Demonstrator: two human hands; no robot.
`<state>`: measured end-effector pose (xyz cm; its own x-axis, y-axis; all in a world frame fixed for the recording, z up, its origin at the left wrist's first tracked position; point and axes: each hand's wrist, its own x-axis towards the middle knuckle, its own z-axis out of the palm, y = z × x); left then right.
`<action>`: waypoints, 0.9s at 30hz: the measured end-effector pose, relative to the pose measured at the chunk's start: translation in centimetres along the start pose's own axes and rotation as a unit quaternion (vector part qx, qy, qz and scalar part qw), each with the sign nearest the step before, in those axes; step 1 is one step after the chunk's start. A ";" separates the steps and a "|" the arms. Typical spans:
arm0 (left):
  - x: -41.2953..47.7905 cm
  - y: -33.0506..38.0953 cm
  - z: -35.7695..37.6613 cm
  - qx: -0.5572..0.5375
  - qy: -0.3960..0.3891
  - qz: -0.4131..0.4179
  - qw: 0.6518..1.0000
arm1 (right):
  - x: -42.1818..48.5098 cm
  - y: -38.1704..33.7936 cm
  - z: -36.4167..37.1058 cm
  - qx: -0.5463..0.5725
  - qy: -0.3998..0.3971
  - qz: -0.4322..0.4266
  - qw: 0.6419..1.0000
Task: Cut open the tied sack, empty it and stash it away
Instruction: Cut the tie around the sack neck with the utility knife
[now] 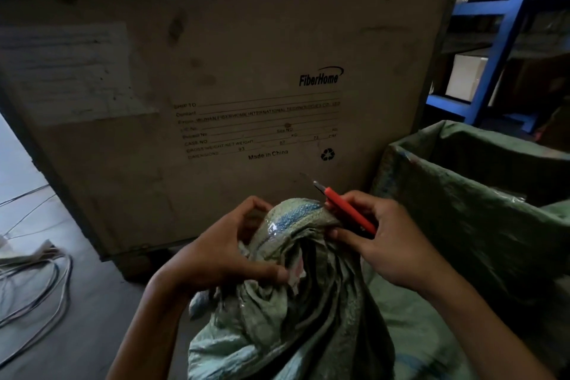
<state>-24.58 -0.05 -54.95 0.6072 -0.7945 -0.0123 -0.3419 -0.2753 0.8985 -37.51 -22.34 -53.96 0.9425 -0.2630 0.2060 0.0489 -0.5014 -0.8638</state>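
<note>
1. Green woven sack (296, 311): stands low in the centre foreground, its neck gathered into a bunched top with a blue stripe (293, 214) running over the crown; the body of the sack falls away toward the lower edge of the view
2. Left hand (222, 253): closed around the left side of the gathered neck, thumb below and fingers curled over the top of the bunch
3. Right hand (382, 244): fingers pinching the red-handled utility knife (348, 210) while the thumb presses on the right side of the sack's neck
4. Knife blade (307, 177): extended, pointing up and to the left, clear of the fabric and just above the crown of the bunch
5. Second green sack (481, 194): open-mouthed, just to the right of the tied one, its rim standing upright
6. Large crate (234, 77): fills the background, printed "FiberHome" and "Made in China"
7. Loose cables (37, 284): lie on the floor at lower left
8. Blue shelving frame (505, 28): at upper right behind the crate
</note>
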 end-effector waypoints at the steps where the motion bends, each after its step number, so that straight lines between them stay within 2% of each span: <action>1: 0.1 -0.3 -0.2 0.054 0.050 0.013 0.997 | 0.0 0.0 0.1 -0.011 -0.001 -0.004 1.000; 5: 0.8 -0.1 0.9 0.160 0.261 0.121 0.944 | -0.1 -0.2 0.9 -0.042 0.003 -0.024 0.999; 8: 1.1 0.6 1.8 0.177 0.324 0.187 0.911 | -0.1 -0.2 1.1 -0.061 0.027 -0.040 0.997; 11: 1.2 0.2 1.3 0.158 0.380 0.189 0.891 | -0.1 0.0 0.5 -0.068 0.057 -0.025 0.996; 13: 1.4 -0.2 1.4 0.226 0.488 0.150 0.830 | -0.2 0.0 0.4 -0.068 0.059 -0.015 0.996; 15: 1.2 0.0 2.2 0.310 0.607 0.080 0.727 | -0.4 -0.2 0.7 -0.080 0.051 -0.006 0.995; 16: 1.1 0.1 2.7 0.341 0.643 0.062 0.682 | -0.5 -0.4 0.9 -0.085 0.047 -0.003 0.995; 17: 1.1 0.2 3.4 0.357 0.658 0.072 0.660 | -0.6 -0.6 1.2 -0.085 0.045 -0.002 0.995; 18: 1.2 0.2 4.0 0.353 0.655 0.098 0.661 | -0.8 -0.8 1.4 -0.079 0.046 -0.001 0.996; 19: 1.4 0.1 4.3 0.335 0.632 0.111 0.690 | -0.9 -0.9 1.7 -0.069 0.051 0.000 0.996; 20: 1.7 0.2 4.5 0.311 0.601 0.089 0.730 | -0.9 -1.0 1.9 -0.058 0.059 0.003 0.997; 21: 1.9 0.2 4.6 0.282 0.560 0.034 0.778 | -1.0 -1.1 2.0 -0.047 0.068 0.007 0.997; 22: 2.1 0.4 4.7 0.218 0.510 -0.024 0.831 | -1.0 -1.2 2.2 -0.036 0.074 0.010 0.997; 23: 2.1 0.8 4.9 0.100 0.458 -0.069 0.881 | -1.1 -1.2 2.3 -0.028 0.077 0.014 0.997; 24: 2.2 1.3 5.2 -0.055 0.401 -0.095 0.909 | -1.1 -1.3 2.5 -0.022 0.074 0.020 0.997; 25: 2.3 1.7 5.5 -0.196 0.343 -0.109 0.912 | -1.2 -1.3 2.7 -0.018 0.068 0.028 0.997; 26: 2.5 1.9 5.7 -0.293 0.304 -0.102 0.901 | -1.3 -1.2 2.8 -0.011 0.064 0.034 0.997; 27: 2.7 2.0 5.8 -0.346 0.290 -0.086 0.888 | -1.4 -1.2 3.0 0.001 0.066 0.038 0.997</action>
<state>-27.78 -5.92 -55.79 0.9436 -0.3052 -0.1281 0.1927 0.1918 0.9623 -37.85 -18.88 -54.60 0.8916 -0.4065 0.1995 -0.0194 -0.4745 -0.8801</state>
